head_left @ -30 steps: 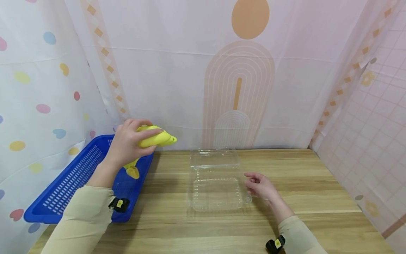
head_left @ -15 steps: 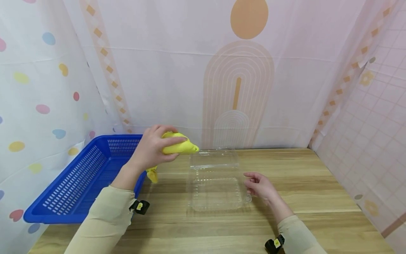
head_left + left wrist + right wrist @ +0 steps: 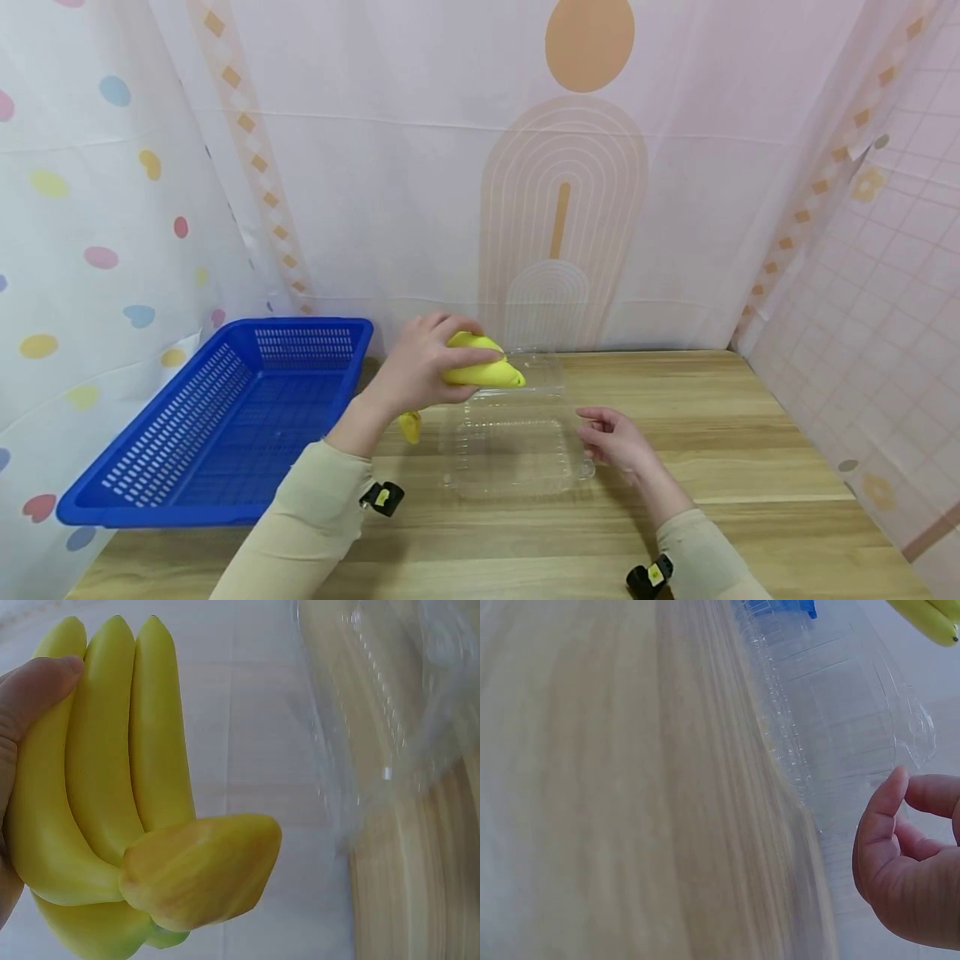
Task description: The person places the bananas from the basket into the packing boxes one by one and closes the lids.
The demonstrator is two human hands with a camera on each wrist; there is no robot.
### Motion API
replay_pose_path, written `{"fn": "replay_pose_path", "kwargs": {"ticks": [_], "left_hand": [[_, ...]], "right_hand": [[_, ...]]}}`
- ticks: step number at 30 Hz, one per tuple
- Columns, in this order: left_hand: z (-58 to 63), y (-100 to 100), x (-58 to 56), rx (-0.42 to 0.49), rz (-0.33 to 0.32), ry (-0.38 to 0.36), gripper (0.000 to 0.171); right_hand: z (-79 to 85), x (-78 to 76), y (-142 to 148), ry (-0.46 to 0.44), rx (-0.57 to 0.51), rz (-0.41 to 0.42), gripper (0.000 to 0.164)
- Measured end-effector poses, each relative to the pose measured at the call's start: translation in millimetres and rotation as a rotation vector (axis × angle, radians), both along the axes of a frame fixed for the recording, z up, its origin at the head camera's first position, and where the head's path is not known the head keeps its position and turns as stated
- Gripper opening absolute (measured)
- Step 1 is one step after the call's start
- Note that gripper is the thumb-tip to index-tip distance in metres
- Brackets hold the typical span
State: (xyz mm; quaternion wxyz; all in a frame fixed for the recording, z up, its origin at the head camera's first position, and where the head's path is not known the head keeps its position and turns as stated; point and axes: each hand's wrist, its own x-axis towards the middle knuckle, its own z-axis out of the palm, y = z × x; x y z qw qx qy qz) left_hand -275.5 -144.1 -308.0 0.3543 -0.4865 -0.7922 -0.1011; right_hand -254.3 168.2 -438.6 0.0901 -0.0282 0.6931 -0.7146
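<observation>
A bunch of yellow bananas point(image 3: 483, 367) hangs over the left rear part of a clear plastic clamshell box point(image 3: 517, 492). My left hand point(image 3: 422, 367) grips the bunch from behind, its thumb lying along one banana. In the left wrist view the thick joined stem point(image 3: 202, 870) of the bunch shows. The box sits on the table with its lid point(image 3: 536, 379) folded back. At the box's right rim, my right hand point(image 3: 618, 443) pinches the edge between thumb and finger; the exact contact is hard to see through the clear plastic.
A blue plastic basket point(image 3: 363, 367) with slotted walls stands at the left of the wooden table point(image 3: 675, 533). A patterned curtain point(image 3: 420, 208) rises behind the table's back edge, with more cloth at both sides.
My left hand has carried the bananas rightward and a little down, from above the basket to above the clamshell box. The right hand and the box have stayed in place.
</observation>
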Motion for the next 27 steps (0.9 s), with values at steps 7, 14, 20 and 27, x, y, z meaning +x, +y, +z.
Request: {"fn": "replay_pose_path", "kwargs": {"ticks": [7, 14, 20, 27], "left_hand": [[-10.5, 25, 0.8, -0.039, -0.03, 0.018, 0.045], [-20.8, 46, 2.6, -0.075, -0.069, -0.013, 0.041], [-31.5, 57, 3.1, -0.104, -0.078, -0.054, 0.041], [-54.0, 64, 2.6, -0.166, -0.061, -0.131, 0.04]], "right_hand": [[1.0, 0.9, -1, -0.014, 0.019, -0.014, 0.044], [1.7, 2.3, 0, -0.015, 0.017, -0.018, 0.044], [2.1, 3.5, -1, -0.015, 0.018, -0.023, 0.044], [2.3, 4.0, -2, -0.015, 0.016, -0.015, 0.046]]}}
